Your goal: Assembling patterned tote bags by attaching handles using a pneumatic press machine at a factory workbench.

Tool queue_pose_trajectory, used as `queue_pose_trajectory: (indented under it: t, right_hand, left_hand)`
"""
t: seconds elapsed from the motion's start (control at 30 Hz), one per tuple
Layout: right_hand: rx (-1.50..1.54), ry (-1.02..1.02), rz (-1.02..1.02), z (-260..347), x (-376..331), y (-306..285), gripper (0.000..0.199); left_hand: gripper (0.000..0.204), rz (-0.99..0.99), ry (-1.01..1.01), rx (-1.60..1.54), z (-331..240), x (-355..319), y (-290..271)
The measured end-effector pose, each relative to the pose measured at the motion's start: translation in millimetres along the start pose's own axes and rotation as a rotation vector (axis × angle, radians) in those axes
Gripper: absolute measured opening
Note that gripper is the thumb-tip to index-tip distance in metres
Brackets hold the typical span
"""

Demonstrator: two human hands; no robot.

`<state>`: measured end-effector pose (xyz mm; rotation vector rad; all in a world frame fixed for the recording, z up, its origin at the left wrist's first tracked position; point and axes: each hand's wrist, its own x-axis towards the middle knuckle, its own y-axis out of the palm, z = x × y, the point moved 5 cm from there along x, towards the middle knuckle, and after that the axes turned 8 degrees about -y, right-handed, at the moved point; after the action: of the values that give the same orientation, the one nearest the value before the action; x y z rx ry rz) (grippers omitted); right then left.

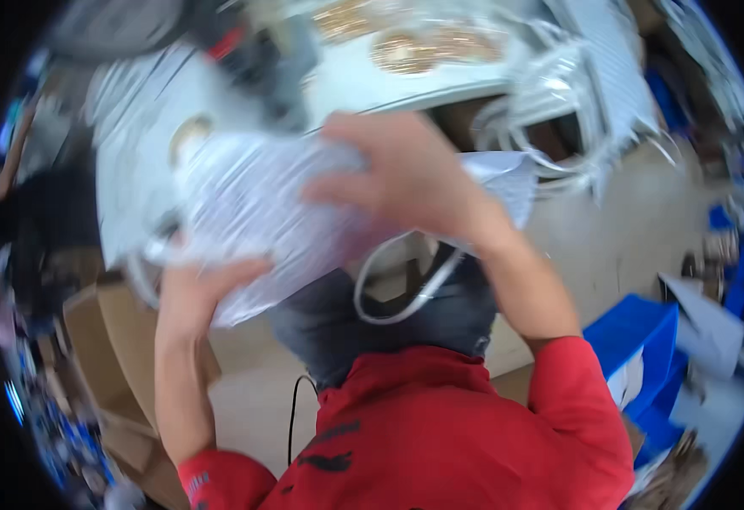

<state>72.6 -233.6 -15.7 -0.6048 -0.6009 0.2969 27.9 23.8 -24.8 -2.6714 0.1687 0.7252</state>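
A whitish, translucent plastic wrapping (270, 204), crinkled and blurred, spans the space before me above my lap. My left hand (202, 289) grips its near left edge, thumb on top and the other fingers hidden beneath. Over its right part is my right hand (397, 166), smeared by motion, with thumb and fingers visibly apart. Whether it touches the wrapping I cannot tell. A white band (414, 306) hangs in a loop below my right hand. More pale sheet (508, 174) shows beyond my right wrist.
Gold-coloured coiled pieces (401, 53) lie on the white worktable (142, 110). A dark machine (274, 76) stands at its far left. White cords (571, 102) hang at the right. Cardboard boxes (113, 340) stand to my left, a blue bin (644, 340) to my right.
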Motion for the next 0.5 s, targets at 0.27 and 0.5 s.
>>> queue_pose_trajectory:
  t: [0.27,0.5]
  right_hand:
    - [0.149,0.194,0.027,-17,-162,-91,0.049]
    - [-0.007,0.499,-0.387,6,-296,-101,0.027]
  left_hand:
    - [0.035,-0.070,0.919,0.524,-102,-150,-34]
    - [0.026,0.000,1.349,0.479,-123,-217,-52]
